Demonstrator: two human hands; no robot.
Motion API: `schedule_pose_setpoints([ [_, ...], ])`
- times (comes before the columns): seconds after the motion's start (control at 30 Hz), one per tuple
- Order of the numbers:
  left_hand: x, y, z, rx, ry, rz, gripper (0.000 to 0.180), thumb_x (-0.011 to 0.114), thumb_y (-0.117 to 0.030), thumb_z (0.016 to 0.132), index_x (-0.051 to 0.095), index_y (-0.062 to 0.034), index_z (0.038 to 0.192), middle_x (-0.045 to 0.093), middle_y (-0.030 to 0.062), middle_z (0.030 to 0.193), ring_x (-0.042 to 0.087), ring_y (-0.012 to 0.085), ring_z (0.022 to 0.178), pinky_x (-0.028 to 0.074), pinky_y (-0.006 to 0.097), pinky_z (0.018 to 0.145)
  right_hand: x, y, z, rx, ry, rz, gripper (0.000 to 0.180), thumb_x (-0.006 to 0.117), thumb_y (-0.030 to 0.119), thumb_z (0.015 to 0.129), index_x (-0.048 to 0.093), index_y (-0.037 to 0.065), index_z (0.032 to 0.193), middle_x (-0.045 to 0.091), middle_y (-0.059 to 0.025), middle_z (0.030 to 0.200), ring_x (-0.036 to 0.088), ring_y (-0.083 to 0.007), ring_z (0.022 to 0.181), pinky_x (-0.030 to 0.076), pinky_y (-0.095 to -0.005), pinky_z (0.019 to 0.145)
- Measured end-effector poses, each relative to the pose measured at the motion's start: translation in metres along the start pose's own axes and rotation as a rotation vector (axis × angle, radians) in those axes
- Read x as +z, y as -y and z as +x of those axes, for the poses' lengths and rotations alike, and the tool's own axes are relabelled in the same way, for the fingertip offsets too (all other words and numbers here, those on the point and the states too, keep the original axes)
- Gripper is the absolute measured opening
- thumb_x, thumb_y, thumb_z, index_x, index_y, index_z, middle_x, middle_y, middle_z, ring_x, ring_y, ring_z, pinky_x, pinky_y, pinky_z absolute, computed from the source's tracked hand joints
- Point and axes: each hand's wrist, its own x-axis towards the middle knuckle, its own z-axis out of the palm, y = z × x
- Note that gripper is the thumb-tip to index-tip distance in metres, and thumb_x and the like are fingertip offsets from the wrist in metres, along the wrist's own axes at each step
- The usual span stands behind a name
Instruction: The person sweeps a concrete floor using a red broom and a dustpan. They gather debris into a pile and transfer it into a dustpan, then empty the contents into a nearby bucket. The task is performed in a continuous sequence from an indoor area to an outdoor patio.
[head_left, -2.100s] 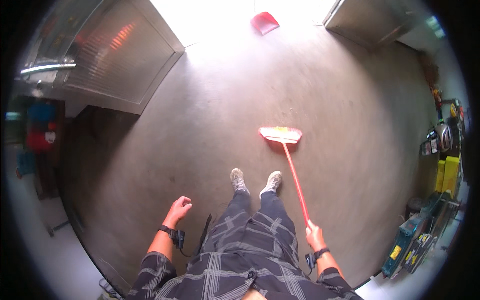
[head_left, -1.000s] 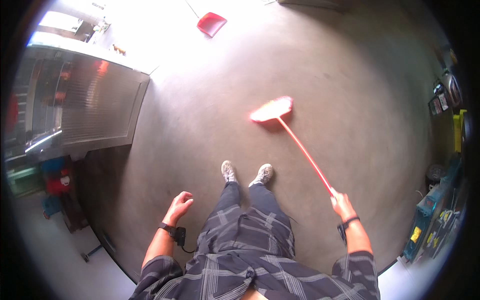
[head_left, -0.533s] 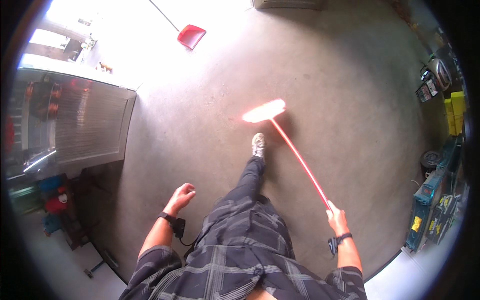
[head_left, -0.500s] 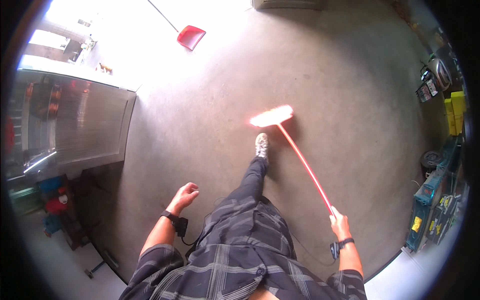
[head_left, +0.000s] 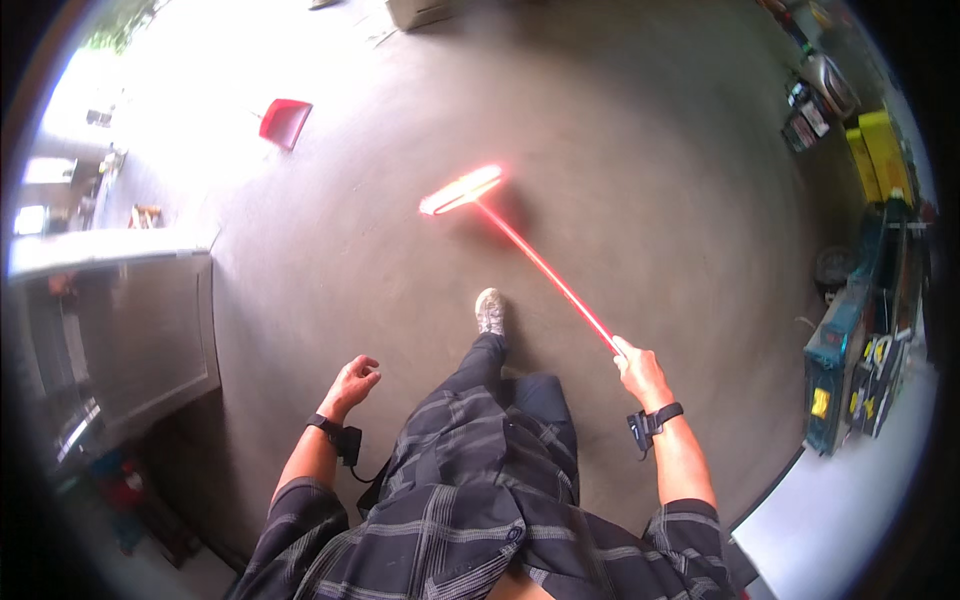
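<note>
My right hand [head_left: 643, 372] is closed round the end of a long red handle. The handle belongs to a broom [head_left: 545, 267] that slants away to the far left. Its wide head [head_left: 462, 191] glows bright red and white in the glare, so its bristles are washed out. Beside the head falls a dark shadow; whether the head touches the floor I cannot tell. My left hand [head_left: 353, 383] hangs in the air left of my body, loosely curled with fingers apart and nothing in it. Far left on the floor, a red dustpan [head_left: 286, 123] stands in strong light.
A grey cabinet-like unit [head_left: 150, 340] borders the concrete floor [head_left: 640, 240] on the left. Yellow objects [head_left: 880, 155], a teal case [head_left: 838, 350] and a small black wheel [head_left: 833, 265] line the right side. A box-like object [head_left: 418, 12] stands at the far edge.
The broom and my right hand have moved forward and left. The view has shifted, with the dustpan now lower and further left. My left hand stays free.
</note>
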Motion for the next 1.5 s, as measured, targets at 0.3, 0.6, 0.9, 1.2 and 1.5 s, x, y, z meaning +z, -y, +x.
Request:
schedule_pose_setpoints([
  [0.3,0.011,-0.070,0.027,0.051,-0.089,0.011,0.031,0.065,-0.016,0.082,0.061,-0.0014,0.110,0.063,0.0079,0.082,0.058,0.0152,0.074,0.050,0.031,0.066,-0.088,-0.097,-0.012,0.610,-0.037,0.688,0.032,0.054,0.019,0.095,0.057,0.017,0.127,0.042,0.0061,0.055,0.036,-0.0032,0.037,0.031,-0.0227,0.032],
  [0.6,0.087,-0.058,-0.015,-0.146,-0.074,-0.120,0.033,0.065,-0.017,0.085,0.059,-0.0014,0.114,0.066,0.0082,0.093,0.060,0.0142,0.086,0.050,0.030,0.075,-0.155,-0.206,0.081,0.818,-0.115,0.892,0.014,0.050,0.001,0.089,0.045,0.010,0.099,0.042,0.0016,0.059,0.042,-0.0080,0.042,0.036,-0.0255,0.033],
  [0.9,0.093,-0.069,0.000,-0.179,-0.063,-0.227,0.036,0.064,-0.021,0.085,0.059,-0.0016,0.115,0.067,0.0143,0.101,0.062,0.0210,0.093,0.051,0.034,0.080,-0.105,0.013,0.083,0.679,0.231,0.920,0.024,0.050,-0.005,0.088,0.037,0.013,0.097,0.040,0.0014,0.060,0.041,-0.0081,0.041,0.036,-0.0262,0.034],
  [1.2,0.010,-0.004,0.035,-0.216,-0.121,-0.318,0.032,0.063,-0.017,0.083,0.059,-0.0017,0.111,0.066,0.0103,0.087,0.058,0.0150,0.073,0.049,0.031,0.062,-0.062,0.163,0.111,0.225,0.646,0.683,0.056,0.053,0.004,0.089,0.040,0.016,0.143,0.048,0.0025,0.066,0.045,-0.0052,0.045,0.040,-0.0217,0.037],
  [1.5,-0.043,-0.015,0.047,-0.164,-0.156,-0.377,0.031,0.062,-0.015,0.085,0.057,-0.0029,0.113,0.062,0.0075,0.085,0.055,0.0134,0.070,0.047,0.028,0.060,-0.091,0.171,0.142,0.147,0.319,0.670,0.041,0.055,0.002,0.086,0.049,0.009,0.126,0.048,0.0018,0.064,0.044,-0.0075,0.042,0.037,-0.0247,0.034],
])
